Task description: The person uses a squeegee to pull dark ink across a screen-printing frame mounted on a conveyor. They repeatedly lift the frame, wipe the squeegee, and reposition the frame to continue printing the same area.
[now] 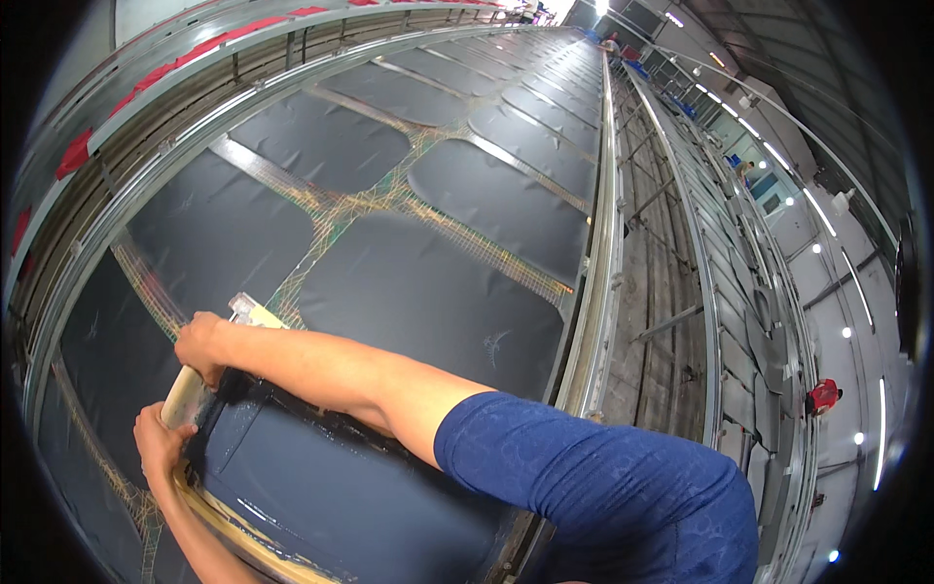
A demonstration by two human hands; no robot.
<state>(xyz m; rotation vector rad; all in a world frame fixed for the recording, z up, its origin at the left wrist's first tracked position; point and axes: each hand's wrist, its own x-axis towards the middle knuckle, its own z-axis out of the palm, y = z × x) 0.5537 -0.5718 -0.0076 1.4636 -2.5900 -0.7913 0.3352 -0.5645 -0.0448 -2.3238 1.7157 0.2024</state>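
My right arm, in a blue short sleeve, reaches across to the left. At its end, my right hand [202, 345] is closed over the upper part of a pale-handled squeegee [182, 397]. Just below it, my left hand [161, 443] wraps round the same handle. The squeegee stands at the left side of a printing screen [360, 487] with a dark blue-grey surface. Yellowed edging [255, 537] runs along the screen's near left side. A yellow and whitish frame corner [258, 311] shows beyond my right hand. My right forearm hides part of the screen's far edge.
Dark fabric panels [438, 282] cover the long table, with yellow and green lattice lines between them. A metal rail [595, 321] borders the right side. Farther right, another long table [744, 321] holds dark pieces. Red cloth [78, 154] hangs at left. A person in red [824, 395] is far right.
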